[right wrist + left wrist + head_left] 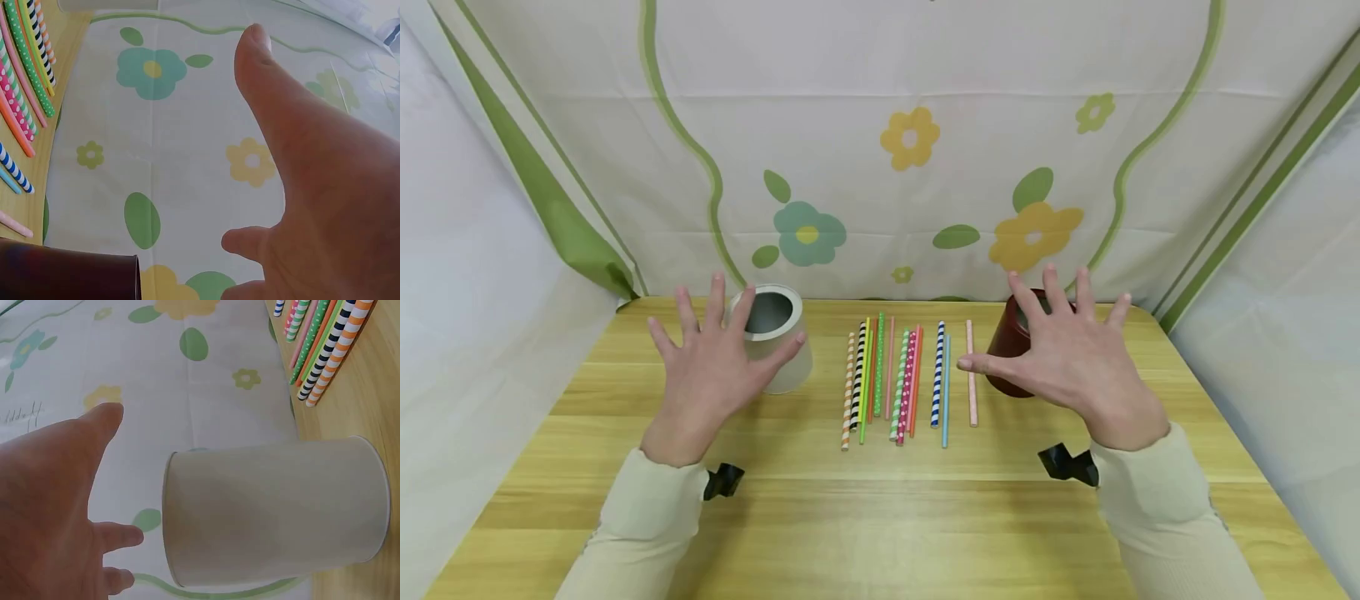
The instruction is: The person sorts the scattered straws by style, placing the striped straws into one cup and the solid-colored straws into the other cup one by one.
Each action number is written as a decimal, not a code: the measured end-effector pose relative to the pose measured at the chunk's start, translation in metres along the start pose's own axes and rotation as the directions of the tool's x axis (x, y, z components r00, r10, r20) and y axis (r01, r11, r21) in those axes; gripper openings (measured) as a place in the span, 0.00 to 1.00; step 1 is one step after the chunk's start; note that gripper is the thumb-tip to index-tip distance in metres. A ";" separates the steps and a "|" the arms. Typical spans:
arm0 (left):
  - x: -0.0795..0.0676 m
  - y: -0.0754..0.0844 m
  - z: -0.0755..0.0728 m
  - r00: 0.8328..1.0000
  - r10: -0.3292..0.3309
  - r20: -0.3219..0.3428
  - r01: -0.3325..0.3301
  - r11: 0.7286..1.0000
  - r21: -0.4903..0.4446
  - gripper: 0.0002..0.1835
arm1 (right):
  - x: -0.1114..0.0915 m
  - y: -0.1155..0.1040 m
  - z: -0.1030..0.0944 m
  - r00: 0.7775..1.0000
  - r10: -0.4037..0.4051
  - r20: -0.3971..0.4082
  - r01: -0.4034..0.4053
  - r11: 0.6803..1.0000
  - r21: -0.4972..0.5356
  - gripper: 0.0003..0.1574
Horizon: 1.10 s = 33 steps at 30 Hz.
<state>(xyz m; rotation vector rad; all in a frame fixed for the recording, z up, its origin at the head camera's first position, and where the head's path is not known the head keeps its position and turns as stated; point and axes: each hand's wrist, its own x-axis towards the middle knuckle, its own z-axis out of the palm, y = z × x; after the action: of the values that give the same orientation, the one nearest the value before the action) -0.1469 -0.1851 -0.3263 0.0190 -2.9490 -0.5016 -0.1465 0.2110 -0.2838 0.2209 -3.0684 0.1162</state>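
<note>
My left hand (703, 379) is spread wide in the head view, partly in front of a white cylindrical cup (790, 367) that stands upright. In the left wrist view that cup (275, 512) is apart from the fingers. My right hand (1071, 362) is likewise spread, palm down, over a dark red cup (1011, 354), covering much of it. The right wrist view catches only part of the red cup (69, 272). Between the cups lie several straws, among them an orange-striped straw (847, 392), a blue-striped straw (937, 375) and a pale pink straw (972, 375). Neither hand holds anything.
A wooden table (880, 533) carries everything. Behind it hangs a white curtain (850, 75) with flowers and green borders, and pale sheets (490, 275) flank both sides. Black wrist mounts (724, 481) stick out from both sleeves.
</note>
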 end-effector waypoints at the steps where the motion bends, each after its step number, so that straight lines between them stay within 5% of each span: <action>1: 0.000 -0.001 0.000 1.000 -0.001 0.000 0.001 1.000 -0.004 0.61 | 0.000 0.000 0.000 1.000 -0.007 -0.016 0.007 1.000 -0.004 0.83; 7: 0.002 -0.017 0.008 1.000 0.005 0.031 -0.002 0.996 -0.088 0.66 | -0.001 -0.002 0.006 0.991 -0.068 -0.111 0.071 0.997 0.019 0.79; 12: 0.004 -0.035 0.018 0.999 0.031 0.027 -0.023 0.960 -0.278 0.66 | 0.001 -0.009 0.018 0.972 -0.115 -0.204 0.141 0.983 0.116 0.76; 15: 0.007 -0.043 0.023 0.999 0.048 0.009 -0.039 0.896 -0.443 0.63 | 0.002 -0.014 0.027 0.971 -0.122 -0.205 0.165 0.964 0.210 0.72; 22: 0.009 -0.050 0.026 0.999 0.012 0.033 0.017 0.662 -0.749 0.57 | 0.005 -0.033 0.059 0.983 -0.125 -0.132 0.170 0.885 0.433 0.55; 26: 0.007 -0.051 0.027 0.999 -0.019 0.049 0.050 0.597 -0.800 0.55 | 0.009 -0.048 0.079 0.988 -0.111 -0.110 0.153 0.821 0.551 0.50; 33: 0.001 -0.051 0.025 0.994 -0.034 0.102 0.104 0.546 -0.831 0.53 | 0.016 -0.074 0.110 0.994 -0.102 -0.032 0.091 0.644 0.760 0.35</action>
<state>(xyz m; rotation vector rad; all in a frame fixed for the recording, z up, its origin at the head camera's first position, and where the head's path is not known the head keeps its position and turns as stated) -0.1520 -0.2250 -0.3668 0.0074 -2.4312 -1.9060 -0.1578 0.1266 -0.3870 0.4145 -2.7873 1.4167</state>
